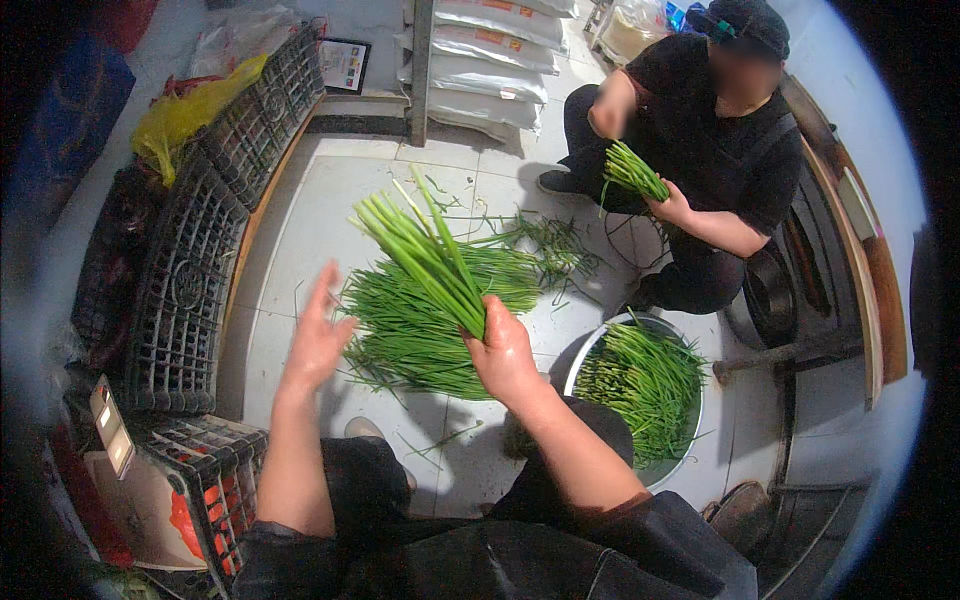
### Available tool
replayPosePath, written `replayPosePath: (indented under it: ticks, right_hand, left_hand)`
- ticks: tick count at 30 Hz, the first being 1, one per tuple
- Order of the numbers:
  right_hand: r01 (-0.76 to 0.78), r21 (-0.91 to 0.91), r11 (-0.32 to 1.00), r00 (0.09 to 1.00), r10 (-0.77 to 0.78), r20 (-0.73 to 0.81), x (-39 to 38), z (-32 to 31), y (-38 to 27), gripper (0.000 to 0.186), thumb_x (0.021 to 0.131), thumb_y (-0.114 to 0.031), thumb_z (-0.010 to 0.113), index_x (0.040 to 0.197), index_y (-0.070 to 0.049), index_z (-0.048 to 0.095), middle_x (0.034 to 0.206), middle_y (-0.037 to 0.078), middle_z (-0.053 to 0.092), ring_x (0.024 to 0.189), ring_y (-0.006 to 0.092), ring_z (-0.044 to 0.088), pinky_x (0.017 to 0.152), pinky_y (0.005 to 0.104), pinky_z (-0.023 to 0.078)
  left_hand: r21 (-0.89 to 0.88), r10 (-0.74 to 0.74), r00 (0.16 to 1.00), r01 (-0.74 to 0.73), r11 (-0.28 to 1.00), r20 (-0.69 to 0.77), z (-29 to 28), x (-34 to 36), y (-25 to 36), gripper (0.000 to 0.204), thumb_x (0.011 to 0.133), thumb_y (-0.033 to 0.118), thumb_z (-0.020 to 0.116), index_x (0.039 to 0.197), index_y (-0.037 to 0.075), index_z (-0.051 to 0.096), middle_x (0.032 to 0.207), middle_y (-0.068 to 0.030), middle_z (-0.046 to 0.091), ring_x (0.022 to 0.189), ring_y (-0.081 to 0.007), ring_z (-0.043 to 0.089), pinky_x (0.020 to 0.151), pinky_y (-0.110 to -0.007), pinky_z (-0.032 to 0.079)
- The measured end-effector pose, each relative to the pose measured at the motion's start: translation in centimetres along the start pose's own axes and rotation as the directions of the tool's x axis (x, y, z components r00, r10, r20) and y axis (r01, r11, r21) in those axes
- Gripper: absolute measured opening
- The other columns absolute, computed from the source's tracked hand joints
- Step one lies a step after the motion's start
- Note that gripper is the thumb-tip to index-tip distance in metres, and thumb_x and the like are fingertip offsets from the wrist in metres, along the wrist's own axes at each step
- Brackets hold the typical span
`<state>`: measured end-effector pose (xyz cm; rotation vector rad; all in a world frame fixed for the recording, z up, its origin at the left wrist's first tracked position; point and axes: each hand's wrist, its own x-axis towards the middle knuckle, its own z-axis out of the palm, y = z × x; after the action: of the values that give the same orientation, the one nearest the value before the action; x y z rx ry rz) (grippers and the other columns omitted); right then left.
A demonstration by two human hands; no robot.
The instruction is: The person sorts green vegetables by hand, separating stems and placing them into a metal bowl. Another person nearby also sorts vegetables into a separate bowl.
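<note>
Chives (pixel 425 255) are what I have in my grip: a bundle of long green stalks clenched in my right hand (pixel 505 350), held up over the white tiled floor (pixel 300 230). Starting at the far left, black plastic crates (pixel 190 280) stand on edge along the wall, with a yellow plastic bag (pixel 185 110) slumped on top of them and another crate (pixel 215 475) lying flat near my left knee. My left hand (pixel 318 335) comes next; it is released, fingers spread and palm turned toward the bundle, touching nothing. Between my two hands, lower down, a loose pile of chives (pixel 420 330) lies spread on the floor. The bundle's long axis runs on a slant, from my right fist at its lower end up and away to the left, so its free ends fan out above and a little right of my left hand. That makes the left hand the nearer one to the loose ends, just beside them but apart. Right of my fist, a round metal basin (pixel 600 345) on the floor holds more chives. Further right and beyond, another person crouches, holding a smaller bunch (pixel 635 172) in one hand.
</note>
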<state>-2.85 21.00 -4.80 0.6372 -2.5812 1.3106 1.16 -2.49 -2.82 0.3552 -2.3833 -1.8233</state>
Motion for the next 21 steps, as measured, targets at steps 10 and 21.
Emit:
replayPosePath:
  ticks: [10,21]
  right_hand:
    - [0.101,0.277,0.955,0.954,-0.172,0.245,-0.6,2.1,-2.7,0.047,0.071,-0.022,0.073,0.102,-0.001,0.044,0.095,0.015,0.049,0.087,0.0297,0.049,0.077,0.0375,0.043]
    - [-0.355,0.648,0.674,0.934,0.291,0.209,2.1,0.9,-1.7,0.019,0.082,-0.006,0.063,0.091,-0.003,0.046,0.074,0.000,0.051,0.061,0.0080,0.051,0.046,0.0234,0.042]
  left_hand:
    - [-0.846,-0.178,0.973,0.219,0.487,0.149,5.5,-1.2,0.6,0.037,0.089,0.011,0.053,0.123,0.001,0.043,0.101,-0.0127,0.058,0.087,-0.0220,0.058,0.077,-0.036,0.050]
    - [-0.528,-0.068,0.892,0.325,0.785,0.448,8.2,-2.6,0.3,0.035,0.084,0.001,0.056,0.118,0.002,0.046,0.102,-0.0059,0.056,0.083,-0.0139,0.057,0.071,-0.027,0.046]
